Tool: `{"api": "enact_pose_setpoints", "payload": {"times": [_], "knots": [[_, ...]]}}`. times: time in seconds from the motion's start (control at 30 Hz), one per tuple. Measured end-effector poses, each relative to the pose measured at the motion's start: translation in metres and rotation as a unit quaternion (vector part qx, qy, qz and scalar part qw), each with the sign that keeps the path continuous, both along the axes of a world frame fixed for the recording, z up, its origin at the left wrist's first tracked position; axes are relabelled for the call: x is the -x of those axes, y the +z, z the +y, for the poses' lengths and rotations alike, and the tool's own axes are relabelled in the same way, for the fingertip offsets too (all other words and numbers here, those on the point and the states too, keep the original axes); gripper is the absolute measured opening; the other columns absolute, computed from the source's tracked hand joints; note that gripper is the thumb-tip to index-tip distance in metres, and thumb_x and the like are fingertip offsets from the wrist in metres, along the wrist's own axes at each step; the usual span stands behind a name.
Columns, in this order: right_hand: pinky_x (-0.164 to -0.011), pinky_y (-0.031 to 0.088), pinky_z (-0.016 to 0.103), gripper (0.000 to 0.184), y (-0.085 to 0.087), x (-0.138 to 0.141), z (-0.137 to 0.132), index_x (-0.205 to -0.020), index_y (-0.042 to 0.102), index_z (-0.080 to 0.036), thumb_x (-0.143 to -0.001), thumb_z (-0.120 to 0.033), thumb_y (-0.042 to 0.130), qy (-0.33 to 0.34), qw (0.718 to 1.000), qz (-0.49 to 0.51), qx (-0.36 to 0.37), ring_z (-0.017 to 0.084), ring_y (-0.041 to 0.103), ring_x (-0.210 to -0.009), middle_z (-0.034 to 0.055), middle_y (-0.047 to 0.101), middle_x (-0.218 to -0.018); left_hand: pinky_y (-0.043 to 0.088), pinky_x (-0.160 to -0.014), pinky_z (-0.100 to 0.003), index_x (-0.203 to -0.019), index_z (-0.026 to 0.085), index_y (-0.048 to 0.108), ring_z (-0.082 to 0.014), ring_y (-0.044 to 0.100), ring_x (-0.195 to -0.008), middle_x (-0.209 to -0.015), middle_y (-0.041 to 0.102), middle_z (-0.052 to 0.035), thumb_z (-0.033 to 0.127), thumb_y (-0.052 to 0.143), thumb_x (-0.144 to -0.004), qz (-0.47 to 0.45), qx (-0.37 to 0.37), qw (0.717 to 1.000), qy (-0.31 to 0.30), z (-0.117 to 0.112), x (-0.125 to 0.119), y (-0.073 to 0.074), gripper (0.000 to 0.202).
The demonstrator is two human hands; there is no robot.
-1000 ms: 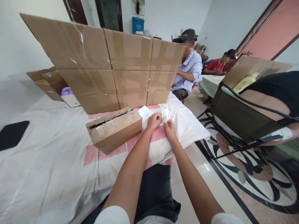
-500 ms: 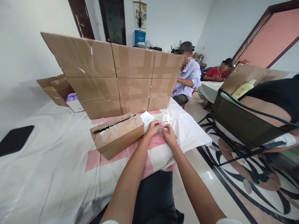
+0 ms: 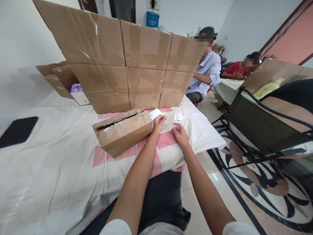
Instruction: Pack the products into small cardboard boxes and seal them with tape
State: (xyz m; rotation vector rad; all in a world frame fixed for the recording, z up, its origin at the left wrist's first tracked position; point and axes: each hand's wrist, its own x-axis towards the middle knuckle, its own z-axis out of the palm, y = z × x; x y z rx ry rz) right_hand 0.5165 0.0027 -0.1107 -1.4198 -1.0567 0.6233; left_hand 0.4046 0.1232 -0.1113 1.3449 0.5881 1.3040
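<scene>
The left hand (image 3: 159, 123) has its thumb and forefinger drawn close together, nearly tip to tip, just over the near edge of a white card (image 3: 154, 113); whether something tiny is pinched there is too small to tell. The right hand (image 3: 179, 133) is loosely curled, forefinger reaching forward and a little apart from the thumb, with nothing that I can make out in its hold. Just beyond those fingertips a small white piece (image 3: 178, 116) lies on the cloth (image 3: 195, 130) near the table's corner — close to the right hand, though actual contact is unclear. It looks light and fairly stiff, perhaps thin plastic, so it would probably skid at a nudge and could bend or crack if squeezed hard; a gentle pinch on its two long edges seems the safest hold. The card looks thin and flexible, best lifted by a corner. Left of the left forearm sits a carton (image 3: 123, 132) with a gap along its top, and behind everything stands a tall cardboard screen (image 3: 144, 65) — stiff, taped and glossy.
</scene>
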Motion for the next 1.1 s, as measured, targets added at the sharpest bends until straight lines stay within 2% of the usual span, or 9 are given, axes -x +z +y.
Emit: {"api": "enact_pose_setpoints", "payload": {"times": [0.1, 0.23, 0.33, 0.43, 0.53, 0.7, 0.87, 1.1], "knots": [[-0.074, 0.049, 0.026, 0.029, 0.005, 0.002, -0.002, -0.107, 0.061, -0.021, -0.086, -0.041, 0.057, 0.004, 1.000, -0.010, -0.001, 0.014, 0.064, -0.072, -0.0008, 0.068, -0.075, 0.047, -0.072, -0.027, -0.075, 0.019, 0.063, -0.0151, 0.057, -0.073, -0.074, 0.063, -0.0006, 0.051, 0.064, -0.083, -0.001, -0.003, 1.000, -0.010, -0.003, -0.001, 0.001, 0.032], [-0.062, 0.044, 0.024, 0.038, 0.007, 0.003, -0.003, -0.111, 0.066, -0.021, -0.081, -0.044, 0.064, -0.021, 0.998, -0.056, 0.021, 0.012, 0.056, -0.064, 0.0011, 0.068, -0.089, 0.047, -0.070, -0.027, -0.072, 0.019, 0.064, -0.0153, 0.056, -0.070, -0.070, 0.063, -0.0007, 0.051, 0.067, -0.080, 0.014, -0.014, 0.999, -0.039, -0.008, -0.004, 0.003, 0.033], [-0.056, 0.039, 0.023, 0.035, 0.004, 0.002, 0.000, -0.105, 0.071, -0.020, -0.078, -0.043, 0.067, -0.054, 0.994, -0.090, 0.030, 0.011, 0.045, -0.057, -0.0023, 0.059, -0.076, 0.046, -0.070, -0.027, -0.070, 0.019, 0.065, -0.0154, 0.056, -0.070, -0.070, 0.064, -0.0007, 0.050, 0.068, -0.078, 0.023, -0.025, 0.998, -0.053, -0.010, -0.004, 0.004, 0.033], [-0.056, 0.038, 0.024, 0.019, 0.001, 0.001, 0.003, -0.084, 0.070, -0.020, -0.076, -0.037, 0.066, -0.073, 0.992, -0.097, 0.029, 0.013, 0.043, -0.059, -0.0036, 0.049, -0.062, 0.047, -0.071, -0.027, -0.071, 0.019, 0.065, -0.0152, 0.057, -0.071, -0.071, 0.063, -0.0003, 0.048, 0.067, -0.080, 0.020, -0.025, 0.999, -0.040, -0.009, -0.002, 0.005, 0.031], [-0.056, 0.038, 0.024, 0.011, 0.000, 0.001, 0.004, -0.074, 0.064, -0.021, -0.075, -0.032, 0.064, -0.075, 0.992, -0.094, 0.030, 0.014, 0.047, -0.060, -0.0019, 0.053, -0.064, 0.047, -0.073, -0.027, -0.074, 0.019, 0.064, -0.0149, 0.057, -0.072, -0.073, 0.063, -0.0002, 0.047, 0.064, -0.083, 0.011, -0.020, 1.000, -0.018, -0.008, 0.001, 0.005, 0.029], [-0.051, 0.037, 0.023, 0.011, 0.001, 0.002, 0.001, -0.076, 0.055, -0.023, -0.079, -0.031, 0.062, -0.063, 0.995, -0.073, 0.034, 0.012, 0.045, -0.050, -0.0045, 0.053, -0.060, 0.046, -0.070, -0.028, -0.076, 0.020, 0.063, -0.0150, 0.055, -0.070, -0.072, 0.061, -0.0004, 0.050, 0.063, -0.084, 0.006, -0.019, 1.000, -0.004, -0.010, 0.001, 0.005, 0.031], [-0.055, 0.044, 0.024, 0.017, 0.003, 0.004, -0.003, -0.081, 0.052, -0.024, -0.083, -0.038, 0.061, -0.043, 0.998, -0.044, 0.015, 0.012, 0.054, -0.053, 0.0001, 0.065, -0.077, 0.045, -0.069, -0.028, -0.077, 0.020, 0.063, -0.0146, 0.053, -0.068, -0.071, 0.060, 0.0001, 0.052, 0.062, -0.085, 0.010, -0.023, 1.000, 0.010, -0.011, 0.001, 0.005, 0.032], [-0.047, 0.036, 0.021, 0.018, 0.004, 0.007, -0.005, -0.093, 0.043, -0.025, -0.087, -0.037, 0.054, -0.043, 0.999, -0.012, -0.027, 0.007, 0.044, -0.045, -0.0030, 0.063, -0.080, 0.046, -0.071, -0.026, -0.078, 0.019, 0.063, -0.0144, 0.056, -0.071, -0.074, 0.063, -0.0005, 0.045, 0.059, -0.089, 0.026, -0.035, 0.999, 0.028, -0.012, 0.001, 0.004, 0.028]]}}
